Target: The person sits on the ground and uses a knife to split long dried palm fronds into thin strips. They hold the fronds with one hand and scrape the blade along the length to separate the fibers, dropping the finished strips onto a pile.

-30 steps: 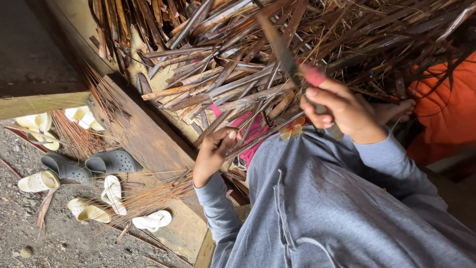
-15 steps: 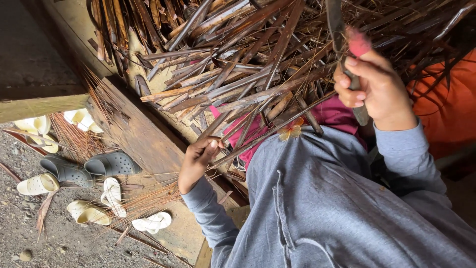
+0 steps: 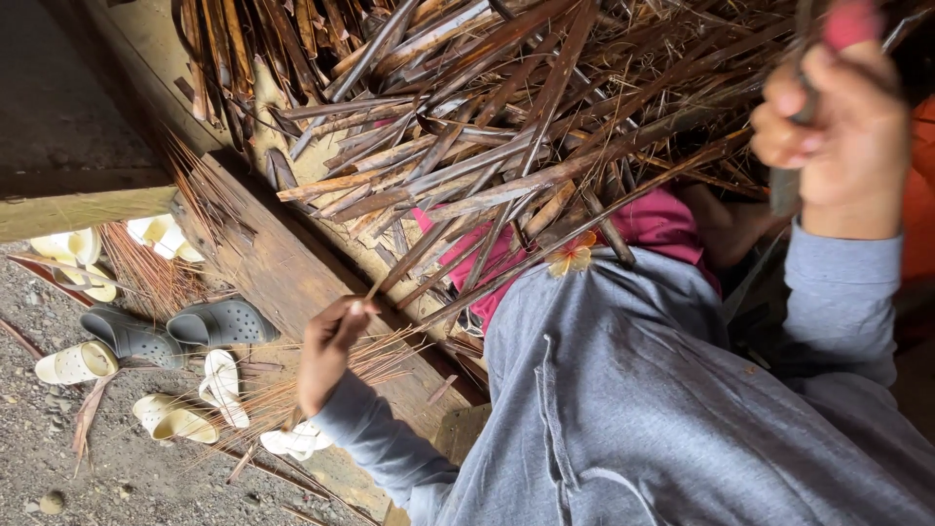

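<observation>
Dry brown leaf strips (image 3: pixel 506 127) are lying heaped over a wooden ledge (image 3: pixel 292 282) ahead of us. We are pinching one thin rib (image 3: pixel 545 248) in our left hand (image 3: pixel 326 351), closed on its near end; its long axis is running up and away rightward toward our right hand (image 3: pixel 838 136), which is fisted around a red-handled knife (image 3: pixel 828 58).
</observation>
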